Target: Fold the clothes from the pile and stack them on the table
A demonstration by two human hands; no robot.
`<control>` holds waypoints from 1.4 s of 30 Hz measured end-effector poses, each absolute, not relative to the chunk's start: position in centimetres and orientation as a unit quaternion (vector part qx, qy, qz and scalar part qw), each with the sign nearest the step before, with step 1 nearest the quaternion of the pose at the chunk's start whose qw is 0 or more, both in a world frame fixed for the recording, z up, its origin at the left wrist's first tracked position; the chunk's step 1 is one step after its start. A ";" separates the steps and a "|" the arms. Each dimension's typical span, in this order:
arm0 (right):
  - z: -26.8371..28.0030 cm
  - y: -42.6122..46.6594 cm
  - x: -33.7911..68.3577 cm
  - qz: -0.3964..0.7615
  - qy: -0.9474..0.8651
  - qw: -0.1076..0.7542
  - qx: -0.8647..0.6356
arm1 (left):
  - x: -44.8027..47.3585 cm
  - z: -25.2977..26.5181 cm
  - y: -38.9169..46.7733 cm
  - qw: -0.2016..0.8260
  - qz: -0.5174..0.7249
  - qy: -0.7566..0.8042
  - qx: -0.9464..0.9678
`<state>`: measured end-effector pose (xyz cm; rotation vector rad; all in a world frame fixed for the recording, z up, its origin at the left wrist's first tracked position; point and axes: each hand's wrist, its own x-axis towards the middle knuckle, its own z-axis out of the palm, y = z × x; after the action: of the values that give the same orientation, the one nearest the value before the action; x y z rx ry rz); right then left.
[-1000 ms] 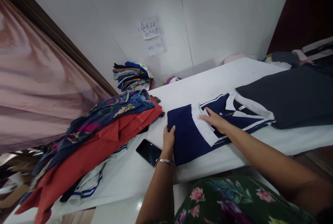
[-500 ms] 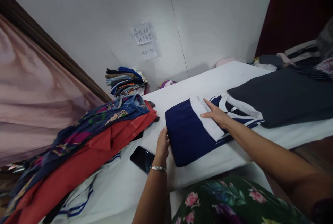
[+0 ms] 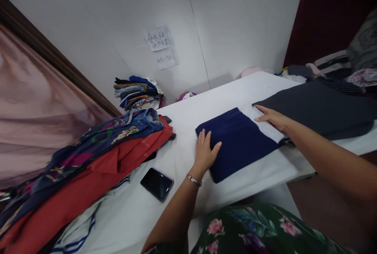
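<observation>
A folded navy garment (image 3: 235, 144) with a white band (image 3: 262, 122) lies on the white-covered table. My left hand (image 3: 206, 150) rests flat on its left edge with the fingers spread. At its right end, my right hand (image 3: 271, 118) lies on the white band, fingers stretched out and thumb apart. The band's right edge meets a dark grey garment (image 3: 321, 106) spread to the right. Part of the right end is hidden under my right hand and forearm.
A black phone (image 3: 157, 184) lies left of my left forearm. Red (image 3: 118, 161) and patterned denim clothes (image 3: 97, 140) are heaped on the left. Behind them stands a stack of folded clothes (image 3: 138, 93). Handwritten paper signs (image 3: 160, 38) hang on the wall.
The navy garment has moved right, and its striped collar no longer shows. My left hand has gone from beside its edge to on top of it; my right hand has moved right.
</observation>
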<state>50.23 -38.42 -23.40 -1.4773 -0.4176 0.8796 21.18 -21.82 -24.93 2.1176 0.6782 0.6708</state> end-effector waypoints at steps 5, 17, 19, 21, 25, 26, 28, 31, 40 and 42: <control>-23.4 -39.2 52.0 0.361 -0.179 0.622 -0.671 | 23.1 -25.0 -23.0 0.252 0.165 0.224 0.927; -26.2 -38.3 52.9 0.119 -0.324 0.353 -0.870 | 25.0 -27.3 -23.4 0.161 0.080 0.176 0.968; -25.2 -37.4 50.8 0.026 -0.386 0.287 -0.876 | 25.0 -27.3 -23.4 0.150 0.078 0.175 0.970; -23.7 -36.4 48.0 -0.042 -0.469 0.265 -0.841 | 24.9 -27.2 -23.4 0.140 0.079 0.178 0.971; -22.2 -34.1 43.5 -0.065 -0.594 0.293 -0.746 | 24.8 -27.3 -23.4 0.134 0.082 0.182 0.971; -22.5 -33.7 43.2 -0.065 -0.603 0.296 -0.737 | 24.8 -27.3 -23.4 0.136 0.082 0.182 0.970; -24.1 -33.2 44.0 -0.039 -0.586 0.283 -0.758 | 24.8 -27.4 -23.4 0.139 0.082 0.181 0.970; -27.2 -33.4 46.8 0.027 -0.519 0.211 -0.828 | 24.9 -27.4 -23.6 0.116 0.073 0.178 0.974; -28.3 -33.9 48.1 0.030 -0.521 0.053 -0.852 | 24.8 -27.2 -24.4 0.057 0.062 0.186 0.979; -27.7 -33.5 48.2 0.051 -0.509 0.043 -0.858 | 25.0 -26.5 -24.2 0.090 0.040 0.190 0.977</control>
<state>48.18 -33.53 -27.71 -2.6238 -1.5580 0.1563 25.01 -24.20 -26.48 2.9037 0.5661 0.1197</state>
